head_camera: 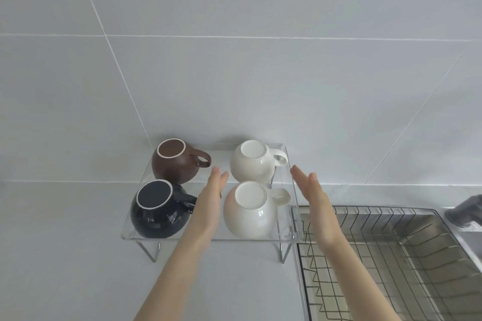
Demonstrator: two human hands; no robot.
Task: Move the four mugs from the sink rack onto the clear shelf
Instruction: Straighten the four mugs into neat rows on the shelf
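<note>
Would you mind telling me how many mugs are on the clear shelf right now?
4, all upside down: brown mug back left, black mug front left, white mug back right, cream mug front right. The sink rack shows none.

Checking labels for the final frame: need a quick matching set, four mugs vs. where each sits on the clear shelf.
Things:
1. brown mug
2. black mug
3. white mug with its handle over the shelf's right edge
4. cream mug between the two hands

Places on the clear shelf:
A. front right
B. back left
C. back right
D. front left

All four stand upside down.

Pairs: 1-B, 2-D, 3-C, 4-A
</note>
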